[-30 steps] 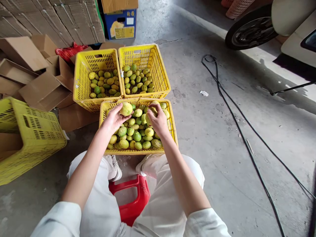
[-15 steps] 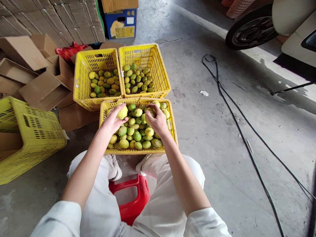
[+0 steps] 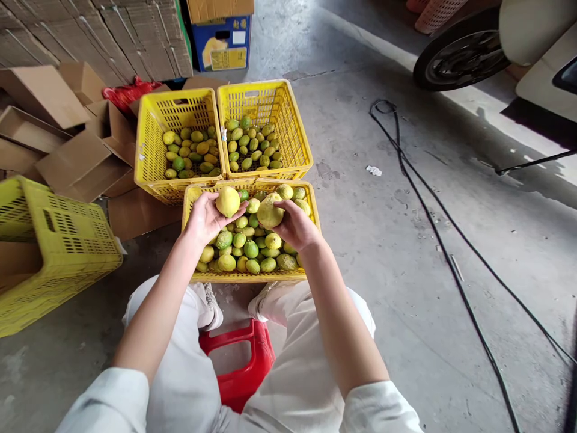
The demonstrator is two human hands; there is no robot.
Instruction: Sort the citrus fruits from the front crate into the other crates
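Left hand (image 3: 207, 219): holding lemon (image 3: 228, 202), near far edge of crate (image 3: 247, 278), left of middle | Right hand (image 3: 298, 227): gripping second lemon (image 3: 270, 213), same edge, right of middle | Fruit (image 3: 251, 248): piled in crate, reaching near edge

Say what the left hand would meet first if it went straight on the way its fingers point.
The left hand would probably meet the yellow fruit in the right hand, though depth is unclear and it might pass above or below.
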